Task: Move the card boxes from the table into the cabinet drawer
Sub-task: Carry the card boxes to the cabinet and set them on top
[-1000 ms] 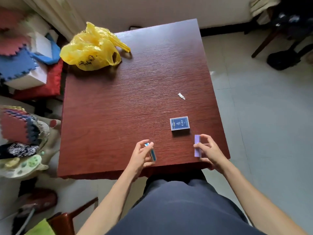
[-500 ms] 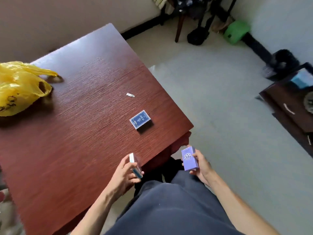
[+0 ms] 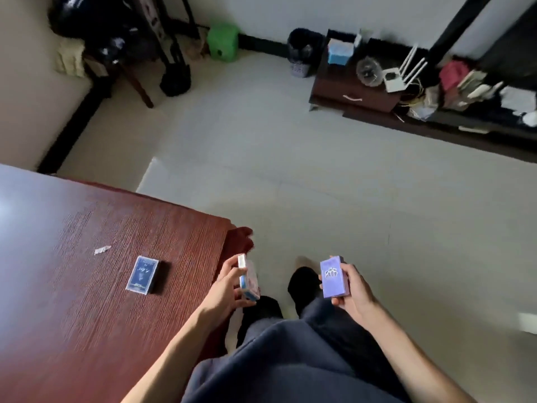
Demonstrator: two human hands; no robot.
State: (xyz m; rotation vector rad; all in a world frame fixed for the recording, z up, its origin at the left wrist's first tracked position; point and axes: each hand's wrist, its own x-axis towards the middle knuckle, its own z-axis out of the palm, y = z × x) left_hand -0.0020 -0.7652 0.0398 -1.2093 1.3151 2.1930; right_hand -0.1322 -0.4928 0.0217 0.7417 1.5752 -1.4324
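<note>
My left hand (image 3: pixel 225 292) grips a light blue and white card box (image 3: pixel 248 279) on edge, just past the right edge of the red-brown table (image 3: pixel 72 315). My right hand (image 3: pixel 353 289) holds a purple card box (image 3: pixel 333 277) upright, face toward me, over the floor. A dark blue card box (image 3: pixel 143 274) lies flat on the table near its right edge. The dark cabinet (image 3: pixel 353 85) with a shut drawer and a pale handle (image 3: pixel 352 97) stands across the room at the upper right.
A small white paper scrap (image 3: pixel 102 250) lies on the table. On the cabinet top sit a blue tissue box (image 3: pixel 340 53), a router (image 3: pixel 395 78) and clutter. A black bin (image 3: pixel 302 50), a green stool (image 3: pixel 223 40) and chair legs (image 3: pixel 139 82) stand along the far wall. Pale tiled floor (image 3: pixel 290 170) lies between.
My view has swung right, from the table toward the cabinet. Both hands lifted their boxes off the table and carried them past its edge. The yellow bag has left the view.
</note>
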